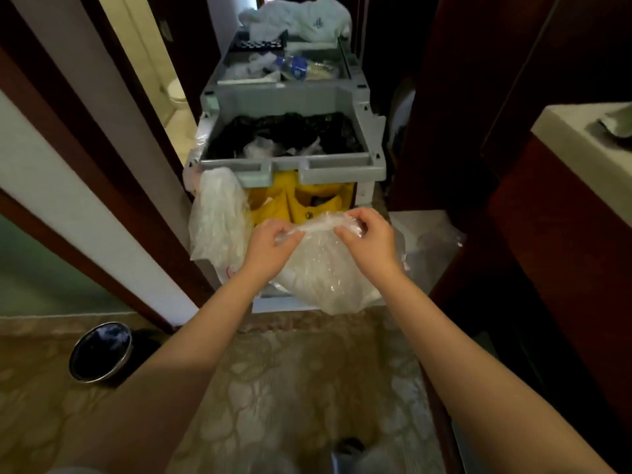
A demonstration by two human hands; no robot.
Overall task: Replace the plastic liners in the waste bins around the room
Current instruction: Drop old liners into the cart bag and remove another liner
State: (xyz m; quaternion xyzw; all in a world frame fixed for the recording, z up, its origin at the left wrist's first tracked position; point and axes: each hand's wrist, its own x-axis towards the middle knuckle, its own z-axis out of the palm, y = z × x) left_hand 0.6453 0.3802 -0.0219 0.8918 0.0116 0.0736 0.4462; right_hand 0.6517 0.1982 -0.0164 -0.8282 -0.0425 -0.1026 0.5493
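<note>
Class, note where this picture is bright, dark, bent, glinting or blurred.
Head view: brightest on the pale floor past the door frame; the wooden cabinet on the right sinks into shadow; upright frame edges lean outward, a wide-angle effect; the clear liner pinched by the left hand and right hand shows small glints; the bottom edge is blurred.

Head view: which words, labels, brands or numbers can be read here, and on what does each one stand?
No text can be read.
Yellow bag: black mark, too blurred.
Hanging plastic bag: red print, too blurred.
Water bottle: blue label, too small.
Towel: dark emblem, too blurred.
The plastic liner shows no print.
</note>
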